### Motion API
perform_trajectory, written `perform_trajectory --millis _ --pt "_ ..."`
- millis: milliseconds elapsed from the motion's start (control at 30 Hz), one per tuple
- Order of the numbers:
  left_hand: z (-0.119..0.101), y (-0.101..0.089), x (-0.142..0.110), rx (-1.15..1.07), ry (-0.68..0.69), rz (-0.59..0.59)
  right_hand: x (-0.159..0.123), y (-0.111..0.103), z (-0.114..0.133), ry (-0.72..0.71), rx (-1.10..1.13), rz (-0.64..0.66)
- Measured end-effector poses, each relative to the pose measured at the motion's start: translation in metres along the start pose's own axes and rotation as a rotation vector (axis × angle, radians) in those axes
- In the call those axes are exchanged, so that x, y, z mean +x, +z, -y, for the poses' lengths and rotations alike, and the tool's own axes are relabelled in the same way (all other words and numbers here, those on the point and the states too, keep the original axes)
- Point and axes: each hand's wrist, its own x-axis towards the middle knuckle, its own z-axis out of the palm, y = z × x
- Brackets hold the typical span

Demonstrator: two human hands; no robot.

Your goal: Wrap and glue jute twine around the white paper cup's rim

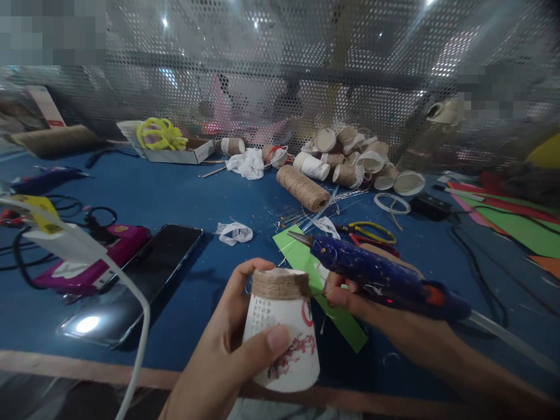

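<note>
We have a printed paper cup [282, 344] held just above the near edge of the blue table [175, 186], its narrow end uppermost and wrapped in a twine band [280, 284]. What could go wrong, as we judge it, centres on the glue gun [367, 268]: a red light glows on its body, so its nozzle [300, 237] may well be hot, and a dip toward us could burn the fingers at the cup's top or drip glue on the printed side. Too hard a squeeze could also dent the thin wall. The cup sits inside our left hand [238, 338], thumb across the printed front and fingers curled round the side and top, while our right hand [350, 297] is just to its right, closed around the gun; whether its fingertips pinch anything else, we cannot tell. The nozzle stands beyond and above the cup, apart from it. Under the gun lies a green strip [345, 329], with yellow-handled pliers or scissors [376, 230] behind. Farther out are a twine roll [301, 188] and a heap of cups [350, 157]; to our left, a phone [144, 280] lies near a drooping white cable [142, 309].
</note>
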Motion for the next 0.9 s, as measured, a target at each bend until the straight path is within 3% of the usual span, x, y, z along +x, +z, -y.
perform_trajectory --millis 167,400,900 --pt "-0.0021 -0.0010 0.0012 -0.005 -0.047 -0.079 -0.0023 -0.0007 0.0012 -0.007 -0.001 -0.004" --pt "-0.0046 0.0002 -0.0001 -0.028 -0.075 -0.064 -0.0021 0.0003 0.0040 0.040 0.006 0.020" --pt "-0.0016 -0.0010 -0.0016 -0.059 -0.055 -0.010 0.0019 0.0044 0.0030 -0.012 0.033 -0.004"
